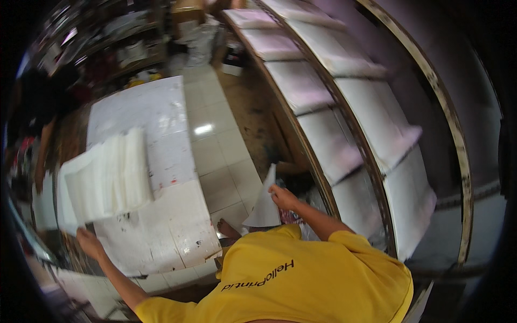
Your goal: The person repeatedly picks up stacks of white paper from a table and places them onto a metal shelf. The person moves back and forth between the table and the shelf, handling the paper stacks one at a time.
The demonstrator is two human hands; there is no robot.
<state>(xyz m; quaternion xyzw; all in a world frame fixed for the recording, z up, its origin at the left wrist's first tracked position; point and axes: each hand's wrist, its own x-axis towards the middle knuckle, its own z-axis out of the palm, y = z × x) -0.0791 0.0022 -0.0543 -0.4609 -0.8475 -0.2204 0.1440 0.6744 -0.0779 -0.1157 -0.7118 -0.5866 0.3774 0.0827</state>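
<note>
On the left, a pile of soft off-white sheets [110,175] lies overlapped in a loose fan on a white-covered table. My left hand [90,242] is closed at the pile's near-left corner, pinching the edge of a pale sheet [65,202] under it. To the right of the table, over the floor, my right hand [283,197] grips a thin white sheet [264,209] by its upper right side. That sheet hangs down in a tapered shape. Whether it is fabric or paper I cannot tell.
The table's covering [186,239] is stained and curls down at its near edge. A tall rack [301,124] on the right carries several white sheets [371,121] in rows. Pale floor tiles [221,145] run between table and rack. Cluttered shelves [124,59] stand at the back left.
</note>
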